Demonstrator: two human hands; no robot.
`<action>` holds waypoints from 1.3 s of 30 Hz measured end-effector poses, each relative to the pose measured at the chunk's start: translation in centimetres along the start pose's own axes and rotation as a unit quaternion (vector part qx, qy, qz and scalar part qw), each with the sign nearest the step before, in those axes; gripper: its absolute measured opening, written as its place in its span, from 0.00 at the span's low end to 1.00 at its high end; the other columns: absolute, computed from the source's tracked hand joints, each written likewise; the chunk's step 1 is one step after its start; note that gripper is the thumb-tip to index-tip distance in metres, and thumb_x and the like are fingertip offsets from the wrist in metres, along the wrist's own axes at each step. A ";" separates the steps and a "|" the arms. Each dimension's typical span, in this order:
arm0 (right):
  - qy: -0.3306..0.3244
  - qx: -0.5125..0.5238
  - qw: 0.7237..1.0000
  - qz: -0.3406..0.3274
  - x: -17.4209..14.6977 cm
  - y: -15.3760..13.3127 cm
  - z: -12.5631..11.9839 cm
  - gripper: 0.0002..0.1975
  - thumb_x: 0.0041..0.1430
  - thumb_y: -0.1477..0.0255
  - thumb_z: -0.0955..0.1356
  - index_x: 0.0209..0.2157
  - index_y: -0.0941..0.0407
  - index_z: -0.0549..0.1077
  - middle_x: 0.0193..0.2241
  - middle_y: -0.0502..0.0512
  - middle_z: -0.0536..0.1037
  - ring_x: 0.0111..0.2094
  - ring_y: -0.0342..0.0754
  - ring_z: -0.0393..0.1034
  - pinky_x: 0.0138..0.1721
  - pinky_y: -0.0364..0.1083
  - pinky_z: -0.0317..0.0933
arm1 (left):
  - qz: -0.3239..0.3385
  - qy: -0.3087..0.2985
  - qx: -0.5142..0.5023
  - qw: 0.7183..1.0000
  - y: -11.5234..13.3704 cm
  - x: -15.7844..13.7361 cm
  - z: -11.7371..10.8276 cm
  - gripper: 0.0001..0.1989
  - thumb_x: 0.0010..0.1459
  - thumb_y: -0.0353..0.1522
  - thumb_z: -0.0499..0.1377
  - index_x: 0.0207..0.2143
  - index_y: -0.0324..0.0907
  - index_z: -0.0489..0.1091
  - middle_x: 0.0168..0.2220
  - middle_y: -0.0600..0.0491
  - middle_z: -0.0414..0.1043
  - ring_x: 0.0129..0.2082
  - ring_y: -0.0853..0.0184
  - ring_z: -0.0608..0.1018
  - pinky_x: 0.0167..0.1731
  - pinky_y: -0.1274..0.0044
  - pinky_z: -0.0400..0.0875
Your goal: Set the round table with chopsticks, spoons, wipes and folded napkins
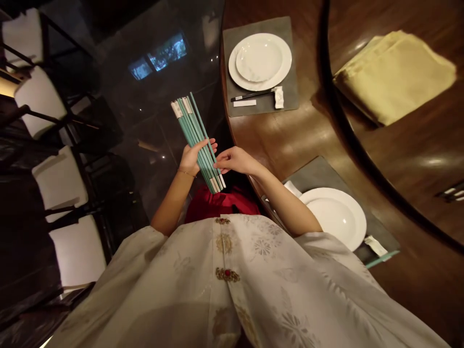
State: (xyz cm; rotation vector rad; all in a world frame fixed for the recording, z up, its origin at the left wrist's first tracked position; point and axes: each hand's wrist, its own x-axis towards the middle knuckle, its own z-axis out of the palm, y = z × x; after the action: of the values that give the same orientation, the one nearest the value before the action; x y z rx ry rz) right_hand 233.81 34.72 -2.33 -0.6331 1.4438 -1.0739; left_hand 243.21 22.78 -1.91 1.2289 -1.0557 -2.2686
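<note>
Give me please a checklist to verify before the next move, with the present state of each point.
1. Left hand wrapped around the teal sticks: ok.
2. Right hand pinching one stick firmly: cannot tell; it is at the sticks' nearer ends.
3. Far stick ends level: not ok, they are uneven.
4. Exact stick count: cannot tell, they overlap.
5. Black chopsticks present beside the far plates: ok.

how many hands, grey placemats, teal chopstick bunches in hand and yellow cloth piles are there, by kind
Hands: 2 (left hand, right hand)
Grey placemats: 2
Teal chopstick bunch: 1, its sticks overlapping too much to count
Yellow cloth pile: 1
Total: 6
</note>
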 end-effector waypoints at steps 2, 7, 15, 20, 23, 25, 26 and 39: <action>-0.006 0.034 0.999 0.018 1.8 -0.8 -0.1 0.08 0.44 0.72 0.73 0.27 0.62 0.76 0.22 0.50 0.76 0.23 0.38 0.70 0.28 0.37 0.68 | 0.004 0.002 -0.001 1.000 0.8 1.5 -0.3 0.04 0.52 0.26 0.59 0.32 0.34 0.69 0.32 0.48 0.77 0.34 0.65 0.80 0.44 0.69 0.73; -0.006 0.075 0.997 0.026 5.8 -1.9 -1.6 0.08 0.43 0.73 0.73 0.27 0.62 0.76 0.23 0.50 0.76 0.25 0.39 0.71 0.28 0.37 0.69 | 0.011 -0.018 0.012 1.000 2.3 5.7 -0.2 0.07 0.50 0.27 0.61 0.34 0.35 0.70 0.34 0.47 0.77 0.37 0.62 0.79 0.44 0.68 0.74; 0.072 0.228 0.971 0.018 12.3 -3.0 -6.9 0.14 0.38 0.70 0.75 0.25 0.61 0.70 0.22 0.49 0.75 0.24 0.39 0.70 0.29 0.40 0.70 | -0.022 -0.023 0.046 0.998 6.6 16.1 1.7 0.07 0.48 0.25 0.60 0.33 0.37 0.69 0.31 0.50 0.77 0.30 0.67 0.79 0.41 0.70 0.75; 0.332 0.340 0.880 -0.014 16.4 0.2 -12.3 0.14 0.41 0.69 0.73 0.26 0.59 0.66 0.22 0.47 0.73 0.25 0.40 0.71 0.34 0.42 0.71 | -0.045 -0.001 0.076 0.996 11.0 23.1 3.8 0.06 0.48 0.23 0.58 0.32 0.36 0.70 0.29 0.51 0.76 0.27 0.69 0.78 0.37 0.72 0.75; 0.487 0.338 0.805 0.032 18.1 3.7 -15.3 0.11 0.45 0.72 0.71 0.24 0.58 0.63 0.18 0.44 0.68 0.23 0.38 0.69 0.33 0.40 0.70 | -0.058 0.009 0.100 0.993 13.0 26.5 4.7 0.05 0.49 0.23 0.58 0.31 0.37 0.70 0.29 0.51 0.76 0.27 0.69 0.78 0.37 0.73 0.75; 0.541 0.323 0.773 0.080 18.8 5.8 -16.8 0.09 0.47 0.74 0.69 0.24 0.58 0.62 0.18 0.44 0.67 0.22 0.37 0.68 0.31 0.40 0.70 | -0.066 0.012 0.114 0.991 13.8 28.3 5.2 0.05 0.49 0.23 0.57 0.30 0.37 0.70 0.28 0.51 0.76 0.27 0.69 0.78 0.37 0.74 0.75; 0.557 0.313 0.763 0.104 19.1 6.6 -17.3 0.09 0.48 0.75 0.68 0.24 0.58 0.62 0.19 0.44 0.68 0.22 0.37 0.68 0.31 0.40 0.70 | -0.073 0.013 0.121 0.990 14.0 29.0 5.5 0.05 0.49 0.22 0.57 0.30 0.37 0.70 0.28 0.52 0.76 0.27 0.69 0.78 0.37 0.74 0.75; 0.597 0.082 0.729 0.325 21.6 7.4 -19.8 0.12 0.53 0.64 0.67 0.31 0.60 0.70 0.23 0.55 0.76 0.28 0.45 0.73 0.37 0.42 0.66 | -0.165 -0.045 0.232 0.958 15.5 36.6 8.6 0.06 0.49 0.22 0.57 0.31 0.37 0.69 0.29 0.52 0.75 0.28 0.71 0.78 0.40 0.74 0.74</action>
State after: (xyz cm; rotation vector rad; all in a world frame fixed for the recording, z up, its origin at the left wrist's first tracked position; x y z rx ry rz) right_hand 212.19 24.27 -20.69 0.8958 2.3327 -0.9905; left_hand 214.91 -5.80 -8.00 1.5952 -1.5875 -2.4176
